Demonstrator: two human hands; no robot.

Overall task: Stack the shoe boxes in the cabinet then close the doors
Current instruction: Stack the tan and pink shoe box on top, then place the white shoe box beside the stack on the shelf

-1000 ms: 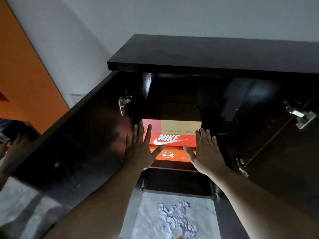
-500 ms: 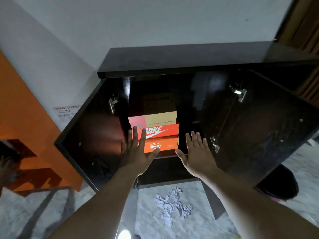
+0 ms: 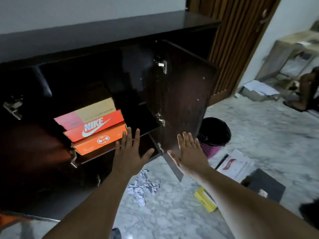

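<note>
At the far left I see the left door (image 3: pixel 31 169) of the cabinet (image 3: pixel 110 30) swung wide toward me, dark and glossy, with a hinge (image 3: pixel 13 106) showing near its top. Inside, on a shelf (image 3: pixel 138 121), sit three shoe boxes stacked one on another: a tan and pink box (image 3: pixel 89 112) on top, a red Nike box (image 3: pixel 96 125) in the middle, and an orange box (image 3: pixel 100 141) at the bottom. So I judge the stacking part done, as far as I can see.

Just right of the stack my left hand (image 3: pixel 128 155) is held flat with fingers straight and spread, gripping nothing; its fingertips are near the orange box's right end, though I cannot tell whether they touch it. My right hand (image 3: pixel 189 155) is likewise flat, with nothing in its grip, raised in front of the lower edge of the right door (image 3: pixel 183 100), which stands wide open.

Farther right, on the marble floor (image 3: pixel 259 135), are a bin (image 3: pixel 214 133), some papers (image 3: pixel 234 165) and a yellow item (image 3: pixel 205 200); crumpled paper (image 3: pixel 143 187) lies near me.

What is left, by my reading, is closing both doors.
</note>
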